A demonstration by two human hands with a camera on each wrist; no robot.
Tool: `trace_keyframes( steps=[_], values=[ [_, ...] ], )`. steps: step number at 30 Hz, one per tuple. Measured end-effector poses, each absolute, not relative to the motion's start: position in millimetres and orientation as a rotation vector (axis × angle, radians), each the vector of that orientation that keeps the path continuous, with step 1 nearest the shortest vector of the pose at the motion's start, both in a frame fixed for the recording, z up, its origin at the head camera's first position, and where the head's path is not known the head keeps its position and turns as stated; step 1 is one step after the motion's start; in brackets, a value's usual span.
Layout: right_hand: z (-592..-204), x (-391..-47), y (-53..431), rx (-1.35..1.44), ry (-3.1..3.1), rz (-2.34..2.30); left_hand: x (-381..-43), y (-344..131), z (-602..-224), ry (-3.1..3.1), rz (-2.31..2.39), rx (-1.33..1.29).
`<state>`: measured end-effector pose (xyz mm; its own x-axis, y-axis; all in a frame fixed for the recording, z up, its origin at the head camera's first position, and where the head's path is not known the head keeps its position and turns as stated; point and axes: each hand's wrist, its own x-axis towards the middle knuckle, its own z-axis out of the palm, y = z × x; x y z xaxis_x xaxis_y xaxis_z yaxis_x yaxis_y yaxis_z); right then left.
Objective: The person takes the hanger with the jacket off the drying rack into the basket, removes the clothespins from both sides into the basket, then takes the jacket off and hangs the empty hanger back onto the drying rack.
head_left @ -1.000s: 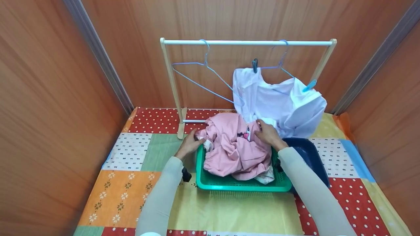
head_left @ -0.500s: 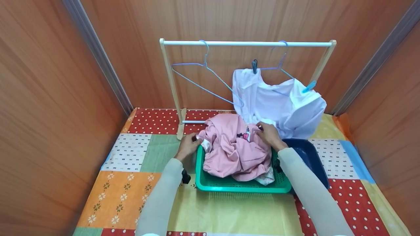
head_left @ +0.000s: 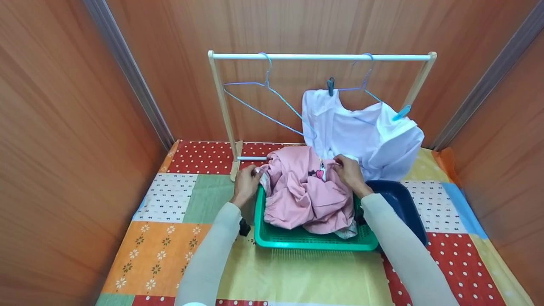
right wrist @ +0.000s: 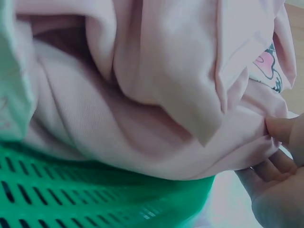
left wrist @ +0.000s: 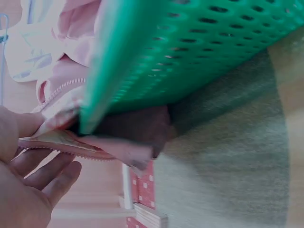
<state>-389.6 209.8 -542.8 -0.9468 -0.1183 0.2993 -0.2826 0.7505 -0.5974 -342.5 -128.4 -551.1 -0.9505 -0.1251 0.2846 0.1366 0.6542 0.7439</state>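
A crumpled pink zip jacket [head_left: 293,191] with a patterned lining and a small heart print lies heaped in the green perforated basket [head_left: 314,245]. At its left side my left hand [head_left: 245,185] pinches the zipper edge [left wrist: 95,155] between thumb and fingers; the left wrist view shows zipper teeth and lining there, beside the basket wall. On the far right of the heap my right hand [head_left: 350,173] pinches a fold of the pink cloth, thumb above and fingers below in the right wrist view. The jacket's underside is hidden.
Behind the basket stands a drying rack [head_left: 318,56]. A bare wire hanger [head_left: 267,87] hangs at its left, and a white shirt [head_left: 361,131] is clipped with two clothespins to a hanger at the right. A dark blue tray [head_left: 399,199] lies right of the basket.
My left hand has shifted slightly right and up, drawing the jacket's left edge with it, and its lining shows differently. The right hand stays at about the same spot.
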Motion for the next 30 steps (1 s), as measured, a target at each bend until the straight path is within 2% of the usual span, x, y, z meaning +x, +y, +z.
trace_keyframes(
  steps=[13,22,26,30],
  values=[
    [-512.1,-377.1,194.8,0.276,-2.519,1.113,-335.8,-108.8,-506.3,-2.395,-1.247,-0.049],
    [-500.9,-347.9,191.0,0.390,-2.470,1.082,-313.0,-87.4,-483.3,-2.314,-1.237,-0.370],
    [-507.1,-332.6,192.2,0.520,-2.502,0.990,-300.5,-79.9,-488.1,-2.423,-1.086,-0.464],
    [-514.6,-316.9,191.8,0.720,-2.547,0.836,-287.3,-74.6,-499.5,-2.596,-0.962,-0.674]
  ],
)
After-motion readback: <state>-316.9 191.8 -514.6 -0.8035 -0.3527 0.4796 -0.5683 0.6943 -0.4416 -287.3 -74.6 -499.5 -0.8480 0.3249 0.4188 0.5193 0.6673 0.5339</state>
